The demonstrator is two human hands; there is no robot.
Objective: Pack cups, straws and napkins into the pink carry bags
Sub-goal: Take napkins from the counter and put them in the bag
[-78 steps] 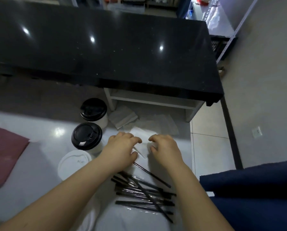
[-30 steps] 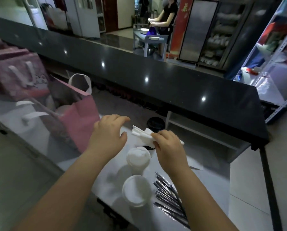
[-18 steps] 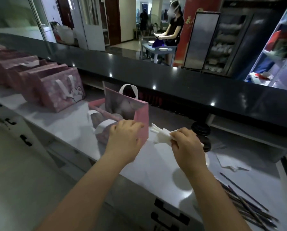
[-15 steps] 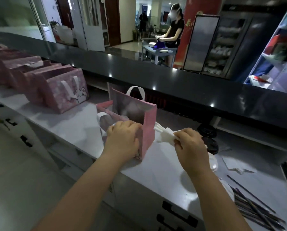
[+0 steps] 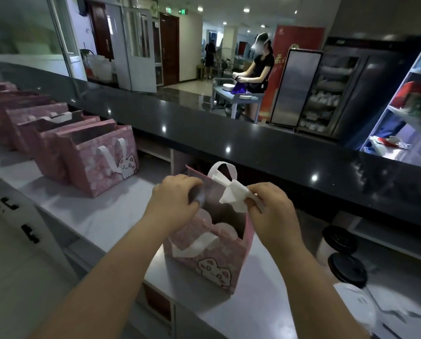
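A pink carry bag with a cat face and white handles stands open on the white counter. White cup lids show inside it. My left hand grips the bag's near left rim. My right hand pinches folded white napkins just above the bag's open top, at its right side. Two cups with black lids stand to the right of the bag.
A row of several pink carry bags lines the counter at the left. A raised black countertop runs behind the work surface. A person stands at a small table in the background. Cabinet drawers sit below the counter's front edge.
I turned left from the straws and napkins to the open pink bag. My right hand carried the napkins over the bag's top. My left hand took hold of the bag's rim.
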